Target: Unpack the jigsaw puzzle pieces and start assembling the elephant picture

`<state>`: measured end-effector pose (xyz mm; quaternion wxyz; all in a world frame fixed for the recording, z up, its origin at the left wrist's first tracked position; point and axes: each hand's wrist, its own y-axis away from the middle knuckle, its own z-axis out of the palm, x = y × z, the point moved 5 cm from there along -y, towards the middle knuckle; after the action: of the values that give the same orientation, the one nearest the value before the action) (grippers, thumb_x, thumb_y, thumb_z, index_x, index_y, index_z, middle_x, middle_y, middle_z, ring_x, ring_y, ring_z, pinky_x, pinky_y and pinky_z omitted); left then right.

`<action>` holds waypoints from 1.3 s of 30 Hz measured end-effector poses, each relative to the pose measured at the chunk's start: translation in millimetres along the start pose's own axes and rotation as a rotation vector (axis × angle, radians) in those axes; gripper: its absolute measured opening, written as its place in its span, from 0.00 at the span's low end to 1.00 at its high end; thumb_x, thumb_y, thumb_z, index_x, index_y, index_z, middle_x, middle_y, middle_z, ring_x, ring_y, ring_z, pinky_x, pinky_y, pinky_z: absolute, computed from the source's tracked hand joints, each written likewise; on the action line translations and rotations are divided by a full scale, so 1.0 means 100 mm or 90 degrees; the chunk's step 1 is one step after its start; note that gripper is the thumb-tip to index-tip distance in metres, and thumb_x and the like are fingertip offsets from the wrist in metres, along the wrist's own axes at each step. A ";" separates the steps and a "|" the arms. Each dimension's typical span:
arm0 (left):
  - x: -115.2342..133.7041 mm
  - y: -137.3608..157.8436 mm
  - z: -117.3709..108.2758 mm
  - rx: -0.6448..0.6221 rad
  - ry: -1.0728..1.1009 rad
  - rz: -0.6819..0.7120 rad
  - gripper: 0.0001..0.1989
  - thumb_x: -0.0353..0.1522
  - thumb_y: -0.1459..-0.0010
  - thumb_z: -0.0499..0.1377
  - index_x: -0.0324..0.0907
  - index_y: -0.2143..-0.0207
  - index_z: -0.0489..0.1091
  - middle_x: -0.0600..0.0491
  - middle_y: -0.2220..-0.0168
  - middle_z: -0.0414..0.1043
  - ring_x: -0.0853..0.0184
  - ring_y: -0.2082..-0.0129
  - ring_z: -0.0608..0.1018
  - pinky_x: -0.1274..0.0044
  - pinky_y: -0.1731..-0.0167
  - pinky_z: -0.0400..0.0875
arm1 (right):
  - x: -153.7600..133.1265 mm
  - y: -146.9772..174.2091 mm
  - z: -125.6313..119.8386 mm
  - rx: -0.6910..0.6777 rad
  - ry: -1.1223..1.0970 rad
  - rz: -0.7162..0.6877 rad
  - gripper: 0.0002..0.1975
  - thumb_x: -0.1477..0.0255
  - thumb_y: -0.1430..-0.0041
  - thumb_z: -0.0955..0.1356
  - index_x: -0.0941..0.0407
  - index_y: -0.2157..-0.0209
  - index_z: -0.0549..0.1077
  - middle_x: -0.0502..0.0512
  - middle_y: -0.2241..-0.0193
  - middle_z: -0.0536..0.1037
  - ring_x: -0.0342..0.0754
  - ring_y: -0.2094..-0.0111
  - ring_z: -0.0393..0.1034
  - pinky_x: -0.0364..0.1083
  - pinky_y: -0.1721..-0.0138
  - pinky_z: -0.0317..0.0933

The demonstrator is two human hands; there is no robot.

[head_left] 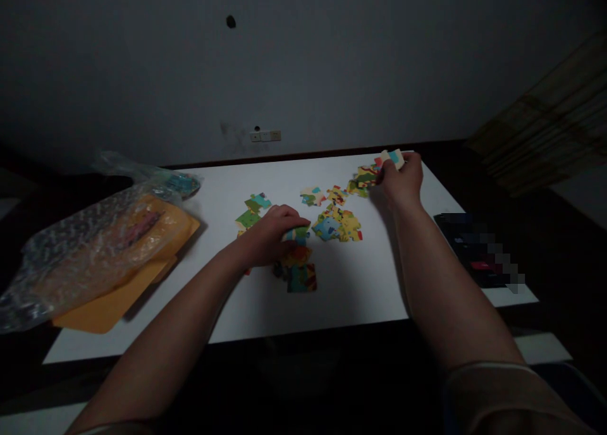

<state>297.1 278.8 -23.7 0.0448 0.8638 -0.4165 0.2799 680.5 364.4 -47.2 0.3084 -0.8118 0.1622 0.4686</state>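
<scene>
Several puzzle pieces [328, 225] lie between both hands [274, 236] [403, 181].

Left forearm [190, 324] and right forearm [439, 267], both bare, stretched forward

From where I stand, the left hand [272, 234] is palm down, fingers [286, 212] bent and bunched; the right hand [403, 181] reaches farther out, well apart from it, curled in a pinch.
</scene>
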 end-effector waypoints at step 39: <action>-0.18 -1.23 -0.18 0.019 -0.137 -0.107 0.31 0.43 0.40 0.69 0.41 0.37 0.78 0.38 0.42 0.81 0.47 0.47 0.83 0.56 0.42 0.79 | -0.41 0.17 -0.22 -0.052 0.076 0.011 0.02 0.69 0.43 0.71 0.48 0.66 0.76 0.56 0.66 0.81 0.61 0.61 0.76 0.61 0.49 0.72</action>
<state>371.9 376.6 1.2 0.0105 0.9211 -0.3413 0.1869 665.1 336.1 -10.1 0.2605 -0.8487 0.1683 0.4284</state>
